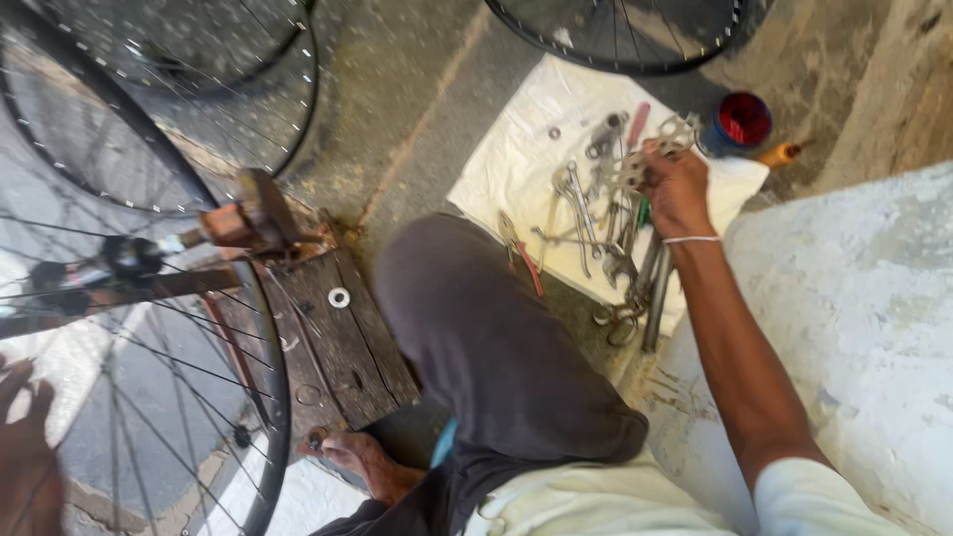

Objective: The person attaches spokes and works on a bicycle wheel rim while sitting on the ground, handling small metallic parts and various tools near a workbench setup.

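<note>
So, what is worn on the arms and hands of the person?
The right hand is bare, with a thin white band around the wrist. The forearm is bare too, and a short white sleeve covers the upper arm. The left hand shows blurred at the frame edge; no glove or sleeve is visible there.

The right hand [677, 189] reaches out over a white cloth [516, 159] and closes its fingers on a flat metal multi-wrench [663, 139], with a heap of spanners [606, 228] and red-handled pliers [523, 256] just beneath and inward of it. Beyond its fingertips stands a blue-and-red tin [739, 123]. The left hand [25, 457], blurred, hovers beside a spoked bicycle wheel [189, 377] near a wooden block [338, 337].
</note>
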